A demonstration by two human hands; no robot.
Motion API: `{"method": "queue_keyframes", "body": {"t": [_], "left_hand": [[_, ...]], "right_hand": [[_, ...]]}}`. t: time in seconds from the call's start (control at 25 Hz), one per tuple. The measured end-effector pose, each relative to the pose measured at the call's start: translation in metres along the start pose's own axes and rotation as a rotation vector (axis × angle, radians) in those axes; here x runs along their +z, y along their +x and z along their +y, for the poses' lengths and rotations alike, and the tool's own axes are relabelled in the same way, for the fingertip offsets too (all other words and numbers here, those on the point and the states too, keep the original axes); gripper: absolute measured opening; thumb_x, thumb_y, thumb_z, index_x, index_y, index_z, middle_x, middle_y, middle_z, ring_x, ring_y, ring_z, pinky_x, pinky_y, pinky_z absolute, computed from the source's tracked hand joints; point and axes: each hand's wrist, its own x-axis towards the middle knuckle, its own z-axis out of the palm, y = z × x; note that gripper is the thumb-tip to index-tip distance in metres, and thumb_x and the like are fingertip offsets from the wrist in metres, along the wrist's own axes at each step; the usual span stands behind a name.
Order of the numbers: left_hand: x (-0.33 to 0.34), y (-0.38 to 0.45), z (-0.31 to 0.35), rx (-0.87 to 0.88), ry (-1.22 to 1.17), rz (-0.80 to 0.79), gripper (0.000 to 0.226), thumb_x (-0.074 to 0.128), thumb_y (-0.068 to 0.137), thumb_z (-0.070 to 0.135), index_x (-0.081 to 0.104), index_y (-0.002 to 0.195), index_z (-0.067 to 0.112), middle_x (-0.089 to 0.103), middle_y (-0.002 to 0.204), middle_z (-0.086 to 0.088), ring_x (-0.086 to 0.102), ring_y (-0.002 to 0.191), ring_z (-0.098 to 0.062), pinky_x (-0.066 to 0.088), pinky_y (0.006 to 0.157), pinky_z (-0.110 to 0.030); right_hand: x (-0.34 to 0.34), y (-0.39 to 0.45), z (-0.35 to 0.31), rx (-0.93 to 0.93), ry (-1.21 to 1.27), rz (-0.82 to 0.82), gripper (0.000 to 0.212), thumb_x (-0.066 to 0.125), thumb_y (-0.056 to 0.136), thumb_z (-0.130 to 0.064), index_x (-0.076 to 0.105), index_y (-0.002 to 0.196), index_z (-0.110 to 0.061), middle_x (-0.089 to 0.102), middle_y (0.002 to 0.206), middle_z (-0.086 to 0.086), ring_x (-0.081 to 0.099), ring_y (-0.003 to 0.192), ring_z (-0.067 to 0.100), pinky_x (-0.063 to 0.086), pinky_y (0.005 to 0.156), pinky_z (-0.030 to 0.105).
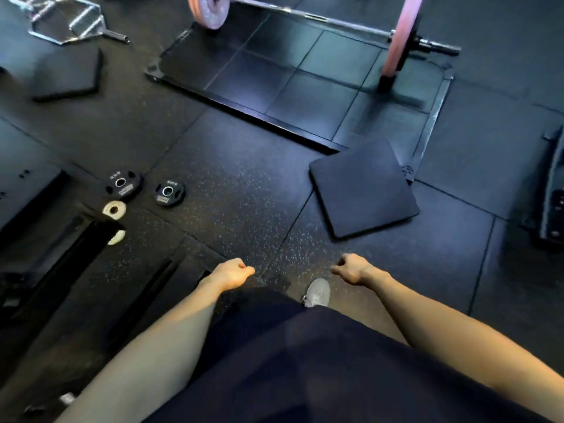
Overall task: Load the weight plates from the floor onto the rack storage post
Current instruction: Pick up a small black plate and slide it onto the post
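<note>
Weight plates: I count two black ones lying flat on the rubber floor (244,193) at my left, the farther-left black plate (123,185) and the nearer black plate (168,192), just beside each other but apart.
Small pale plates: one pale plate (114,210) lies flat just below the black pair; a second pale plate (117,237) shows only an edge from under a black rack beam (76,239).
Left hand (233,274): I see it held out low over the floor, fingers curled in loosely, holding nothing.
Right hand (351,270): same, fingers loosely curled, nothing in it, well apart from the plates.
Shoe (318,292): one grey shoe on the floor between my hands.
Square pad (363,187): dark, flat, to the right of the plates.
Barbell (308,18): loaded with pink plates, resting across the black platform (274,87) farther off.
Storage post: I cannot tell where it is.
</note>
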Motion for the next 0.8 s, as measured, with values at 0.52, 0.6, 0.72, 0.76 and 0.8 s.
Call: {"method": "queue_keyframes", "body": {"t": [0.52,0.6,0.72,0.76,0.8], "left_hand": [[-0.167,0.145,0.038,-0.3,-0.401,0.009,0.059,0.041,0.095,0.051,0.04,0.142,0.015,0.043,0.146,-0.008,0.046,0.128,-0.029,0.039,0.105,-0.038],[-0.211,0.17,0.041,-0.298,-0.471,0.003,0.06,0.042,0.095,0.051,0.038,0.143,0.015,0.043,0.145,-0.009,0.048,0.125,-0.03,0.04,0.1,-0.037],[-0.275,0.198,0.035,-0.269,-0.502,0.098,0.054,0.043,0.095,0.049,0.046,0.135,0.012,0.049,0.138,-0.011,0.051,0.12,-0.03,0.043,0.096,-0.036],[-0.294,0.202,0.031,-0.282,-0.534,0.116,0.053,0.044,0.095,0.049,0.048,0.133,0.013,0.05,0.136,-0.011,0.052,0.119,-0.03,0.043,0.097,-0.037],[-0.31,0.209,0.025,-0.304,-0.579,0.12,0.051,0.044,0.094,0.049,0.048,0.131,0.014,0.051,0.134,-0.01,0.052,0.117,-0.03,0.044,0.098,-0.038]], "right_hand": [[-0.197,0.207,-0.212,-0.291,-0.421,-0.126,0.034,0.052,0.094,-0.037,0.061,0.11,-0.008,0.061,0.114,0.01,0.058,0.107,0.028,0.043,0.081,0.03],[-0.223,0.24,-0.252,-0.301,-0.475,-0.15,0.032,0.053,0.094,-0.035,0.063,0.109,-0.009,0.06,0.105,0.009,0.06,0.105,0.028,0.042,0.078,0.028],[-0.259,0.28,-0.312,-0.344,-0.511,-0.129,0.027,0.054,0.093,-0.035,0.063,0.103,-0.012,0.063,0.106,0.008,0.06,0.102,0.028,0.045,0.083,0.031],[-0.267,0.29,-0.333,-0.357,-0.518,-0.144,0.024,0.055,0.093,-0.035,0.062,0.1,-0.014,0.062,0.104,0.008,0.059,0.098,0.027,0.045,0.082,0.032],[-0.273,0.301,-0.355,-0.364,-0.52,-0.166,0.022,0.055,0.093,-0.035,0.06,0.097,-0.014,0.061,0.1,0.007,0.057,0.094,0.025,0.044,0.08,0.031]]}}
